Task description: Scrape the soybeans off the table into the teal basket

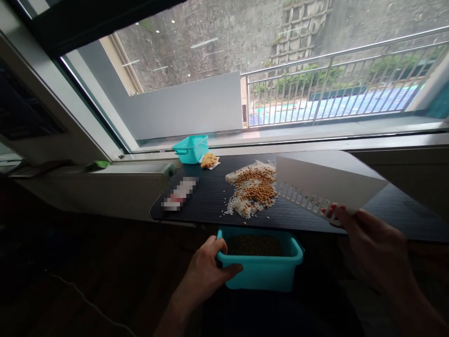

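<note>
With my left hand (206,264) I grip the left end of a turquoise plastic bin (261,272), fingers over its rim. Small dark greenish grains or beans (257,245) lie inside it; their kind is hard to make out. The bin is just below the table's front edge. My right hand (372,234) pinches a white sheet with a row of slots (322,185) along its lower edge, held tilted above the table's right side. Left of the sheet spreads a pile of white rice (242,207) mixed with yellow soybeans (257,189), some grains scattered around it.
On the dark table (206,201), a second turquoise bin (193,149) stands at the back left beside a yellowish folded item (209,161) on white paper. A blurred flat object (180,193) lies at the left. Behind are a window and a radiator (140,168).
</note>
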The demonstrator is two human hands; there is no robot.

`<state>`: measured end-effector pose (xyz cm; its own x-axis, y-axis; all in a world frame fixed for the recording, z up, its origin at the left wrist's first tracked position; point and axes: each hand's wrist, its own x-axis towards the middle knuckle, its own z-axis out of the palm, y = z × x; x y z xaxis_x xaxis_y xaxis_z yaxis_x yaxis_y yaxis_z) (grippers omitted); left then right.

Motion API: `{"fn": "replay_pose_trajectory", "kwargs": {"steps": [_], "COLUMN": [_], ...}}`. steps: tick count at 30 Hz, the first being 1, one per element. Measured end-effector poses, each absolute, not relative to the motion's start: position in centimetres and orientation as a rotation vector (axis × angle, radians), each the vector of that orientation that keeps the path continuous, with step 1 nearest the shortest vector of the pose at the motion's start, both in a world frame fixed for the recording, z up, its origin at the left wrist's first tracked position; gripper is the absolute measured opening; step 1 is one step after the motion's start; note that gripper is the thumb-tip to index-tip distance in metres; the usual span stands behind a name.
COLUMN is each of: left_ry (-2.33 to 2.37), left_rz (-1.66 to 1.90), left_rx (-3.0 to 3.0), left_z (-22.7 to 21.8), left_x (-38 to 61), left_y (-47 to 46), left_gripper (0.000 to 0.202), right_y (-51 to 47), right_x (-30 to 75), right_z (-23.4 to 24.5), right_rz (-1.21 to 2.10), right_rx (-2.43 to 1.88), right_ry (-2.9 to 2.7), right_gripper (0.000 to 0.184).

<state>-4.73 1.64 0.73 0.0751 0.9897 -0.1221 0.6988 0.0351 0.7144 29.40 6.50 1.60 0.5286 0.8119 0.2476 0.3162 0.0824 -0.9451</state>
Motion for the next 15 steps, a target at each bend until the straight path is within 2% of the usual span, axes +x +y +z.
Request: {"fn": "replay_pose_trajectory", "kwargs": {"steps": [8,15], "left_ry": [1.687,1.727], "left_rz": [0.505,0.580], "left_rx": [1.710,1.713], "left_z": [2.0,1.0], "left_x": [-4.8,-4.8], "left_y": [1.6,1.8], "left_gripper": [0.029,0.031], "right_y": [7.2,6.8], "right_x": [27.0,24.8], "right_z": [0.4,1.2], "right_rz": [0.546,0.595], "right_rx": [-1.465,-1.390], "right_ry": [-1.195,-1.298], "right_gripper": [0.045,0.047]}}
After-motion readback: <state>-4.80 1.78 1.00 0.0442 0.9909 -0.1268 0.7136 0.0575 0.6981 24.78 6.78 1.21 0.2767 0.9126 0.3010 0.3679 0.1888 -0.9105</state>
